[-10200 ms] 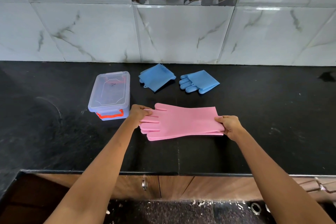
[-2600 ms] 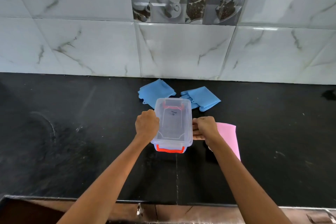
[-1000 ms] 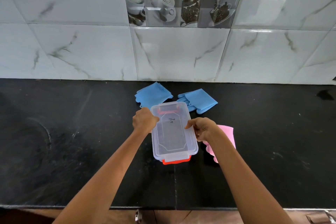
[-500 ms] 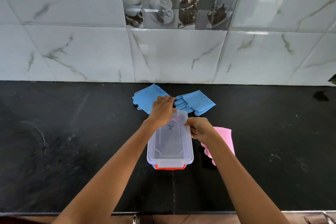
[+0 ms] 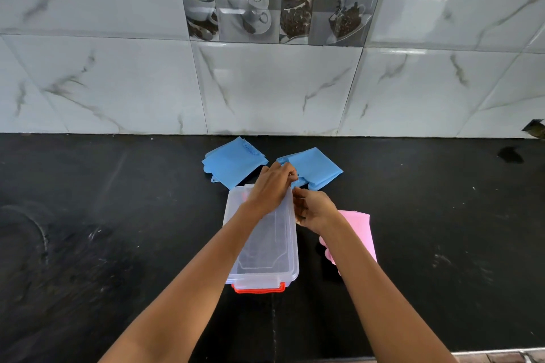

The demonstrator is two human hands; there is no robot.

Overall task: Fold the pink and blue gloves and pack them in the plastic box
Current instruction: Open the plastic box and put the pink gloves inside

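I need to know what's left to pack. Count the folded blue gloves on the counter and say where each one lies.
2. One folded blue glove lies near the wall, behind the plastic box's far left corner. The other blue glove lies right of it, partly covered by the left hand. Anything beneath the hands is hidden.

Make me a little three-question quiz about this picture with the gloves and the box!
1. True or false: the plastic box has its lid on.
2. Which colour are the two gloves lying by the wall, behind the box? A pink, B blue, C green.
3. Fill in: the pink glove lies to the ____ of the box.

Key: 1 true. 2 B: blue glove and second blue glove. 3 right.
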